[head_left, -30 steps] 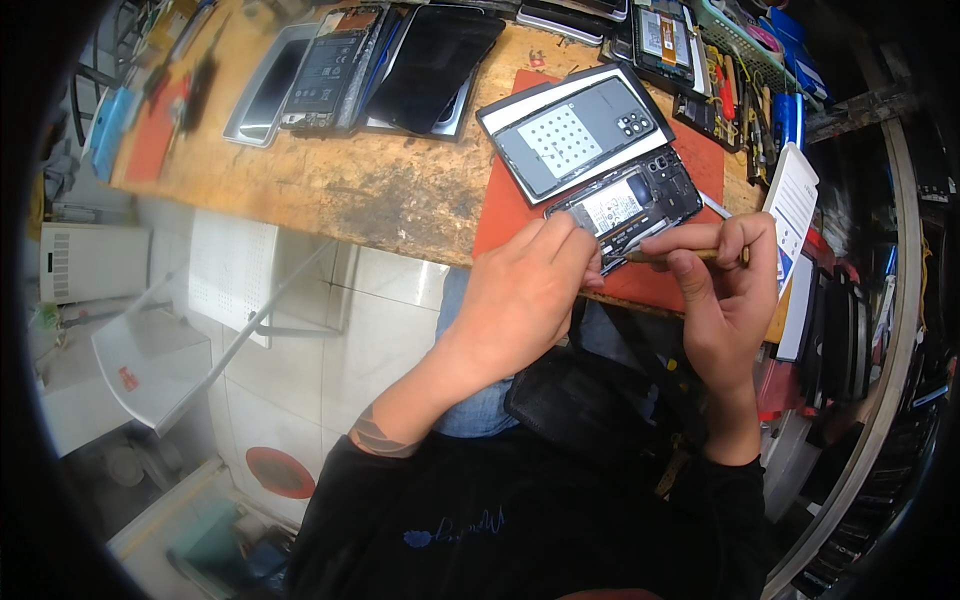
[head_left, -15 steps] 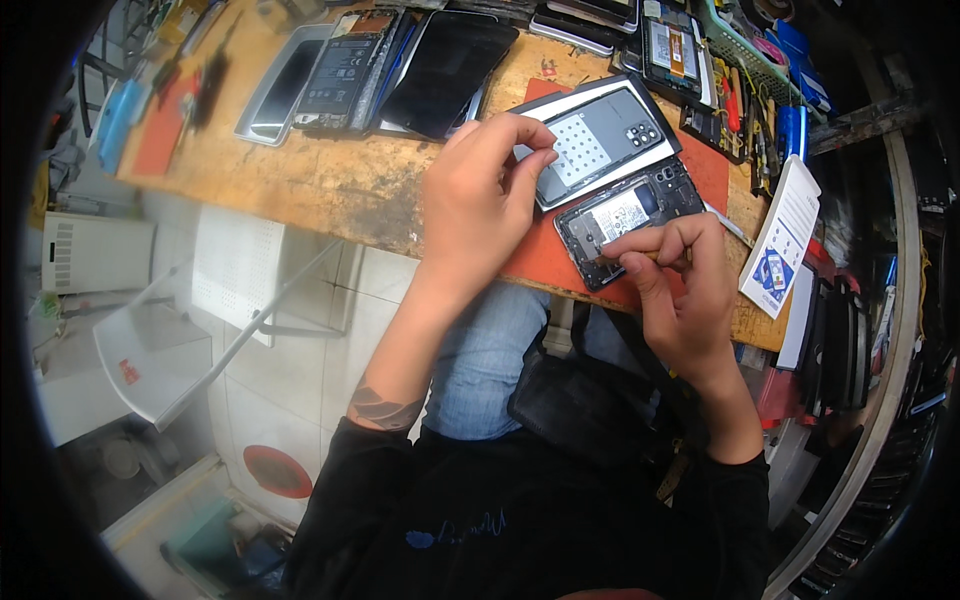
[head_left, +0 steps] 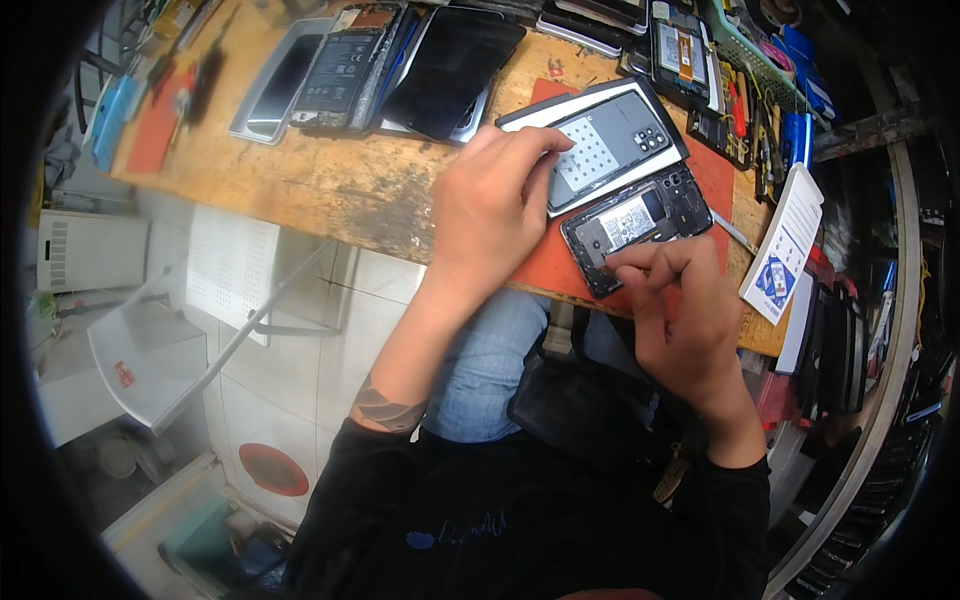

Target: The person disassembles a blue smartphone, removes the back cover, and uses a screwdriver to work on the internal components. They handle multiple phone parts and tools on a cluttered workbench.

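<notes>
An opened phone (head_left: 628, 222) lies face down on an orange mat (head_left: 712, 178), its pale battery and dark inner parts exposed. Beyond it a grey phone back cover (head_left: 622, 125), with a camera cluster and a dotted white patch, rests on a white and black flat piece. My left hand (head_left: 492, 200) is over the cover's left end, fingers bent and closed; anything between the fingertips is hidden. At the opened phone's near edge, my right hand (head_left: 685, 310) has its thumb and forefinger pinched together. I cannot make out what is in that pinch.
Along the bench's far side lie a dark phone screen (head_left: 455, 70), a phone with a bare battery (head_left: 345, 75) and a clear-framed phone (head_left: 280, 85). A printed white box (head_left: 783, 245) leans at the right. Several tools and a green basket (head_left: 755, 60) stand beyond.
My right hand's fingers have curled in more at the phone's near edge. The left thumb tip, visible earlier, is now hidden. The whole view has shifted slightly.
</notes>
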A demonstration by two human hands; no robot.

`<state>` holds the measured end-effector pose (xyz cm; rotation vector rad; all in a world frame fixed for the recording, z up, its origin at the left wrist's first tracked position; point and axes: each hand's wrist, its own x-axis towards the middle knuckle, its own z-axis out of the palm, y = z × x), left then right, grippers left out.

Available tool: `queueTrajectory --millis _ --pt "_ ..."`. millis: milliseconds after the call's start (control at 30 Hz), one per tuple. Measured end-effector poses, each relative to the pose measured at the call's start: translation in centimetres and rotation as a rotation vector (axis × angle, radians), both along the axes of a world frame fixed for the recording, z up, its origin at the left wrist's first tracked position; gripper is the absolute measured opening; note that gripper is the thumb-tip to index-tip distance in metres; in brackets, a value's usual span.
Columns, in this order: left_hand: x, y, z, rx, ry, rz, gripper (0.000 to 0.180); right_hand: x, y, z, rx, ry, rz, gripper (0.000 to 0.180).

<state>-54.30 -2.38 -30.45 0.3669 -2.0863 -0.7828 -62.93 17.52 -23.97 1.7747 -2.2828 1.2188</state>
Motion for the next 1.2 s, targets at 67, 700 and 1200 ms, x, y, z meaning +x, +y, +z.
queueTrajectory --millis 67,700,1200 --pt "0.0 0.0 0.0 0.006 -0.010 -0.011 0.021 0.2 -0.2 0.0 0.010 0.013 0.004 0.024" --pt "1.3 0.1 0.5 0.188 0.051 -0.165 0.017 0.1 0.0 0.5 0.091 -0.098 0.033 0.022" --pt "4.4 5.2 -0.8 0.068 -0.074 -0.226 0.016 0.2 -0.1 0.9 0.120 0.262 -0.071 0.025"
